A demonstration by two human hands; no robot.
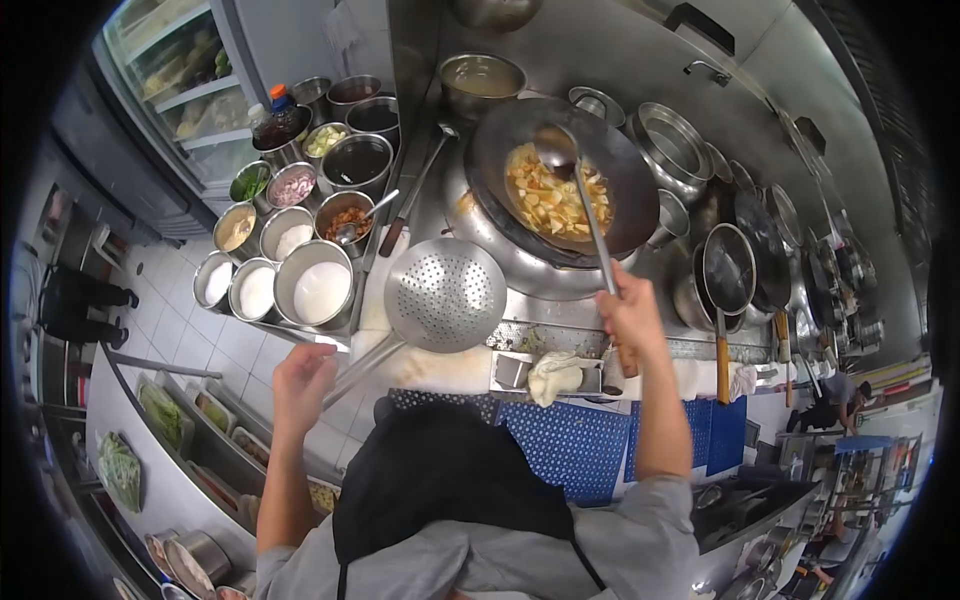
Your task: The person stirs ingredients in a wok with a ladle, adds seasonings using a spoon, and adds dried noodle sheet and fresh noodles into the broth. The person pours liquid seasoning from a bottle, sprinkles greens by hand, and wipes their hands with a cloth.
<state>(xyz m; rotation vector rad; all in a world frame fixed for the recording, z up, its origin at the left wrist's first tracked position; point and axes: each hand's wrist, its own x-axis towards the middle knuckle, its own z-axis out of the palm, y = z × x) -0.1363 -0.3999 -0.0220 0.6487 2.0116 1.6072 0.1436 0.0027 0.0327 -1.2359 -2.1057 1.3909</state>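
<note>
My right hand (634, 312) is closed around the handle of a long metal ladle (592, 215). The ladle's bowl rests over sliced, yellowish-brown food (555, 200) inside a large dark wok (630, 205) on the stove. My left hand (303, 383) is beside the handle of a perforated metal strainer (446, 295), apart from it as far as I can see. Its fingers are loosely curled, thumb and forefinger apart, with nothing visible in them. The strainer lies on the counter between the wok and several seasoning pots.
Left of the stove stand pots of white seasoning (315, 293), dark sauce (358, 160) and chopped ingredients. A second ladle (425, 180) lies left of the wok. To the right are a wooden-handled strainer (728, 270) and stacked pans. A cloth (556, 378) sits at the counter's front edge.
</note>
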